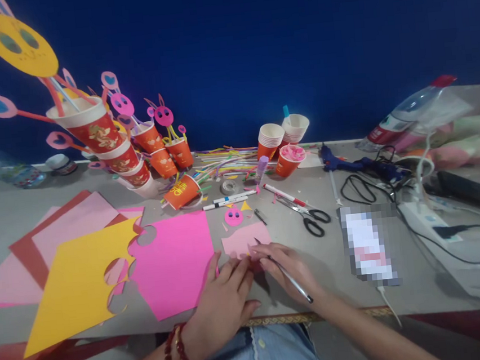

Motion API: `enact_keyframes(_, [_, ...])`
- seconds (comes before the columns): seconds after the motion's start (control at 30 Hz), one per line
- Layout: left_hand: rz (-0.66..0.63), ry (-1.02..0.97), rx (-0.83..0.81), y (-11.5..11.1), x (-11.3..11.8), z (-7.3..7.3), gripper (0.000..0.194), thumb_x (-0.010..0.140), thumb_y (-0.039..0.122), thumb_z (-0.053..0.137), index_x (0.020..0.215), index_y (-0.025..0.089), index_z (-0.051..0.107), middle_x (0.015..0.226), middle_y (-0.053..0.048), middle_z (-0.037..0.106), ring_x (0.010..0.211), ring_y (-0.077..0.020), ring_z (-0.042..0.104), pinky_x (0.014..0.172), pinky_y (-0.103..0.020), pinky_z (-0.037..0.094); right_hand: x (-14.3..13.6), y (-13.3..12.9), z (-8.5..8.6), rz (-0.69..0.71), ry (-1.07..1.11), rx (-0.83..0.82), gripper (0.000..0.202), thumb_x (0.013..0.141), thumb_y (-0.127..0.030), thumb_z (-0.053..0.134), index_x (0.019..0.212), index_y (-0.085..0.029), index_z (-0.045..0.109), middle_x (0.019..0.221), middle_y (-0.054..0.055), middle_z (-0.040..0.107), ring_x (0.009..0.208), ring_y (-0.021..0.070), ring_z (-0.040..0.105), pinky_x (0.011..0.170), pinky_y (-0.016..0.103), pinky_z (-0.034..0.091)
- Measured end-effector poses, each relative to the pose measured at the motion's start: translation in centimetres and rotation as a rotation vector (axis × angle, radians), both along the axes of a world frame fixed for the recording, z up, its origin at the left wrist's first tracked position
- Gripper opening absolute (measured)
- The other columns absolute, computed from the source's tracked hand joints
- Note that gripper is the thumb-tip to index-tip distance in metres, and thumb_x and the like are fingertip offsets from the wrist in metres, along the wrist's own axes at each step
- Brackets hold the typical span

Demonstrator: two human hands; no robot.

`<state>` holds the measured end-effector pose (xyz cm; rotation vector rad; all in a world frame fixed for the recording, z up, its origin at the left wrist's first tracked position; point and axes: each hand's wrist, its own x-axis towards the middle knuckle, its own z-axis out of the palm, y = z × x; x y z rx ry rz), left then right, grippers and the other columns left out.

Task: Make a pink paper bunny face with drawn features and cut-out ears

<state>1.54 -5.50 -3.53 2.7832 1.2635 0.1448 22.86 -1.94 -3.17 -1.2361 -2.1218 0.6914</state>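
Note:
In my right hand [291, 268] is a pen [291, 280], its dark end pointing up and left and its silver barrel slanting down to the right. The hand rests at the right side of a small light-pink paper piece [239, 241]. My left hand [225, 294] lies with fingers stretched out at the paper's lower edge, beside a bright-pink sheet [175, 260]. Part of the small piece is hidden under my hands. Just above it lie a pink paper disc with a face [234, 216] and a short dark piece [260, 217].
Left are a yellow sheet with round cut-outs [75, 275] and decorated red cups [100, 134]. Scissors [309, 216], markers [229, 201], tape [229, 186] and a tipped cup [182, 192] lie ahead. Right are a blurred phone [367, 244], glue gun [335, 162] and cables [423, 230].

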Motion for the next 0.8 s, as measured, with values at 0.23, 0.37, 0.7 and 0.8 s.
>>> enact_keyframes(0.23, [-0.007, -0.015, -0.061, 0.6, 0.1, 0.8, 0.054, 0.102, 0.059, 0.036, 0.136, 0.023, 0.057, 0.14, -0.005, 0.061, 0.134, -0.0254, 0.046, 0.12, -0.054, 0.015, 0.1, -0.4, -0.7, 0.041, -0.007, 0.07, 0.024, 0.1, -0.021, 0.045, 0.113, -0.022, 0.066, 0.094, 0.007, 0.076, 0.084, 0.0209, 0.071, 0.077, 0.031, 0.057])
enact_keyframes(0.37, [-0.032, -0.01, -0.071, 1.0, -0.1, 1.1, 0.055, 0.102, 0.059, 0.036, 0.138, 0.022, 0.056, 0.141, -0.006, 0.06, 0.133, -0.027, 0.046, 0.12, -0.054, 0.014, 0.1, -0.4, -0.8, 0.048, 0.004, 0.094, 0.022, 0.1, -0.02, 0.046, 0.107, -0.023, 0.066, 0.091, 0.006, 0.076, 0.081, 0.0198, 0.072, 0.074, 0.029, 0.058])
enact_keyframes(0.7, [-0.071, -0.007, -0.022, 1.4, -0.3, 1.4, 0.051, 0.103, 0.056, 0.037, 0.135, 0.021, 0.057, 0.139, -0.006, 0.06, 0.131, -0.0262, 0.047, 0.119, -0.053, 0.015, -0.2, -0.4, -0.9, 0.019, 0.005, 0.109, 0.021, 0.098, -0.019, 0.046, 0.103, -0.023, 0.067, 0.089, 0.007, 0.076, 0.079, 0.0204, 0.072, 0.074, 0.03, 0.057])
enact_keyframes(0.8, [-0.084, -0.009, -0.011, 1.7, -0.4, 1.1, 0.039, 0.104, 0.043, 0.041, 0.134, 0.022, 0.056, 0.135, -0.006, 0.061, 0.13, -0.0252, 0.046, 0.12, -0.053, 0.014, 0.0, -0.4, -0.6, 0.041, 0.028, 0.1, 0.022, 0.098, -0.019, 0.046, 0.107, -0.022, 0.066, 0.089, 0.007, 0.075, 0.079, 0.0199, 0.071, 0.073, 0.029, 0.058])
